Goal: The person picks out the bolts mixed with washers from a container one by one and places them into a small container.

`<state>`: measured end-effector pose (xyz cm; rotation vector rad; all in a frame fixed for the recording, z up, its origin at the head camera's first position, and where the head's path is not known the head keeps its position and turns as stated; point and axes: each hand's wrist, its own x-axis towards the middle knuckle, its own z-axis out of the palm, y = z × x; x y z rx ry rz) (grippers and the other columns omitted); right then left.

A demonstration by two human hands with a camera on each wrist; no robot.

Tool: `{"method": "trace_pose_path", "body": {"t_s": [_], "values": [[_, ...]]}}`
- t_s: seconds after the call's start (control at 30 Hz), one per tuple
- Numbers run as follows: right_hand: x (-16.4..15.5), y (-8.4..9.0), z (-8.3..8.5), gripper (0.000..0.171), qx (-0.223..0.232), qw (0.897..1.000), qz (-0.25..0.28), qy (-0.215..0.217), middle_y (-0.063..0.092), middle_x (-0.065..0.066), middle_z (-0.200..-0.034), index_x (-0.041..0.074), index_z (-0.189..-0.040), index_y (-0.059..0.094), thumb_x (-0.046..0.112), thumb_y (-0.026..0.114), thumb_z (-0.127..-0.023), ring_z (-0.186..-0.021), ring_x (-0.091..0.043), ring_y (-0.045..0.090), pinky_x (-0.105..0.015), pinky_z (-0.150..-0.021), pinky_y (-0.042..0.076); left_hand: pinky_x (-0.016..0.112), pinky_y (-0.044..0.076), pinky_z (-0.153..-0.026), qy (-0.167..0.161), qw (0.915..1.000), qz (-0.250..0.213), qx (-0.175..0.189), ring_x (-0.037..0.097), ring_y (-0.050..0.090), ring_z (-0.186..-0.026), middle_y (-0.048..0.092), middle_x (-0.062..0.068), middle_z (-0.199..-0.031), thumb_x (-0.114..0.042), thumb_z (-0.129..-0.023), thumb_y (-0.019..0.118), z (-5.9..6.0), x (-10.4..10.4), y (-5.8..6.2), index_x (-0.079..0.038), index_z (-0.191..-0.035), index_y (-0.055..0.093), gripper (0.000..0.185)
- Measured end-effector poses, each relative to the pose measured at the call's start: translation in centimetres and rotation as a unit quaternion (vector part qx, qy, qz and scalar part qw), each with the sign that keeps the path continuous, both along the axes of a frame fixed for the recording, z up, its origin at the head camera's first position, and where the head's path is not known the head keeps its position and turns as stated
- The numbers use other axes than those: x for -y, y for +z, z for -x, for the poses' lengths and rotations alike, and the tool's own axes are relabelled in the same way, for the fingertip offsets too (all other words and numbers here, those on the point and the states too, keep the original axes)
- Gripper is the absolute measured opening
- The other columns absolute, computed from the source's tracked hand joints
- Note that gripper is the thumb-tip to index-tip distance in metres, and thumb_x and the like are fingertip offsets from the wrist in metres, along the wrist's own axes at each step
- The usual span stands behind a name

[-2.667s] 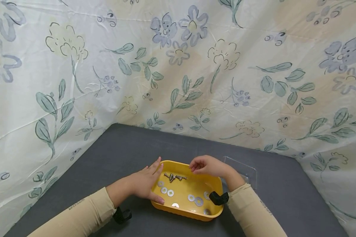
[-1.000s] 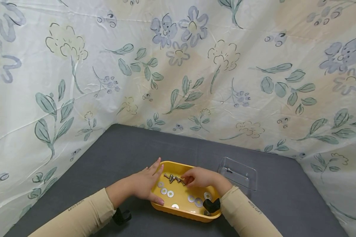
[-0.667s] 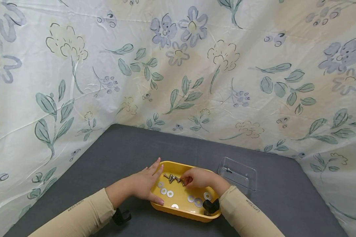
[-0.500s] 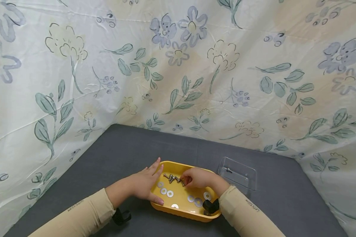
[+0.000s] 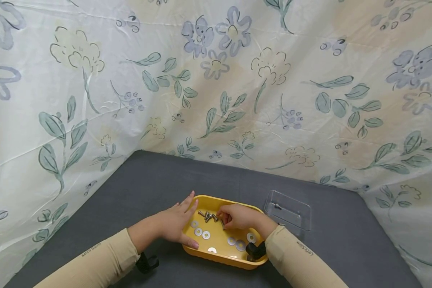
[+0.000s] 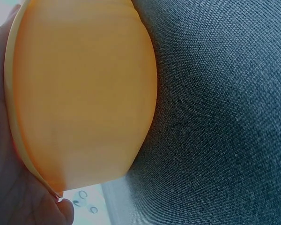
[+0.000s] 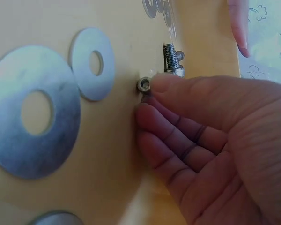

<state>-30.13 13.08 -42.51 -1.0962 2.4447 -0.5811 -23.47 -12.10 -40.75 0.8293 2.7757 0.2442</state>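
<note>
My left hand (image 5: 174,223) rests with spread fingers over the left rim of the yellow tray (image 5: 221,238). In the left wrist view its fingers lie along the tray's edge. My right hand (image 5: 242,217) reaches down inside the tray, thumb and fingertips pinching a socket head screw (image 7: 144,85). The head of that screw shows beside the thumb in the right wrist view; its shank is largely hidden. A small cluster of screws (image 5: 208,216) lies just left of the right fingertips. Flat washers (image 5: 206,235) are scattered on the tray floor.
Behind and right of the tray, a clear plastic box (image 5: 292,197) holds a small screw (image 5: 278,206). The right forearm overlaps its near side. The dark grey table (image 5: 158,176) meets a floral curtain (image 5: 201,100) at the back and sides.
My right hand has moved from above the tray's back right down and left to the screws, and has pinched one. The clear box shows more fully. The left hand has stayed on the rim.
</note>
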Motion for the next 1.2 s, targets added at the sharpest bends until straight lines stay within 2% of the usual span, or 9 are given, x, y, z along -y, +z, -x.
{"method": "trace_pose_path", "body": {"t_s": [0.3, 0.63, 0.93, 1.03, 1.2], "values": [[0.06, -0.39, 0.07, 0.023, -0.007, 1.0, 0.004, 0.015, 0.052, 0.01, -0.071, 0.013, -0.104, 0.062, 0.012, 0.069, -0.082, -0.061, -0.003, 0.047, -0.018, -0.059, 0.044, 0.047, 0.018, -0.109, -0.001, 1.0, -0.006, -0.001, 0.026, 0.004, -0.139, -0.019, 0.012, -0.15, -0.08, -0.064, 0.053, -0.1, -0.03, 0.14, -0.007, -0.147, 0.005, 0.121], [0.17, -0.49, 0.0, 0.009, -0.006, 1.0, -0.009, 0.006, 0.053, 0.01, -0.071, 0.015, -0.084, 0.062, 0.008, 0.067, -0.082, -0.063, -0.004, 0.047, -0.018, -0.059, 0.044, 0.047, 0.018, -0.109, 0.0, 1.0, -0.003, 0.0, 0.026, 0.004, -0.139, -0.018, 0.012, -0.15, -0.079, -0.064, 0.053, -0.14, -0.07, 0.18, -0.007, -0.147, 0.005, 0.121], [0.12, -0.51, -0.06, 0.016, 0.019, 0.999, -0.019, 0.025, 0.05, 0.01, -0.063, 0.015, -0.07, 0.06, 0.008, 0.067, -0.082, -0.056, -0.003, 0.045, -0.017, -0.054, 0.039, 0.047, 0.018, -0.109, 0.002, 1.0, -0.002, 0.002, 0.026, 0.005, -0.139, -0.017, 0.012, -0.15, -0.08, -0.063, 0.052, -0.18, -0.14, 0.26, -0.007, -0.147, 0.006, 0.121], [0.11, -0.47, -0.08, 0.016, 0.019, 0.999, -0.022, 0.028, 0.049, 0.011, -0.063, 0.015, -0.07, 0.059, 0.008, 0.067, -0.082, -0.056, -0.003, 0.045, -0.017, -0.053, 0.038, 0.047, 0.019, -0.109, 0.003, 1.0, -0.001, 0.004, 0.026, 0.006, -0.139, -0.017, 0.012, -0.151, -0.08, -0.063, 0.053, -0.19, -0.16, 0.29, -0.008, -0.148, 0.006, 0.121], [0.01, -0.49, -0.13, 0.014, 0.011, 1.0, -0.019, 0.016, 0.048, 0.009, -0.066, 0.013, -0.08, 0.056, 0.007, 0.069, -0.081, -0.059, -0.004, 0.046, -0.017, -0.055, 0.04, 0.047, 0.019, -0.109, 0.002, 1.0, 0.0, 0.004, 0.026, 0.006, -0.139, -0.017, 0.013, -0.151, -0.079, -0.063, 0.054, -0.21, -0.17, 0.34, -0.008, -0.148, 0.007, 0.12]]}}
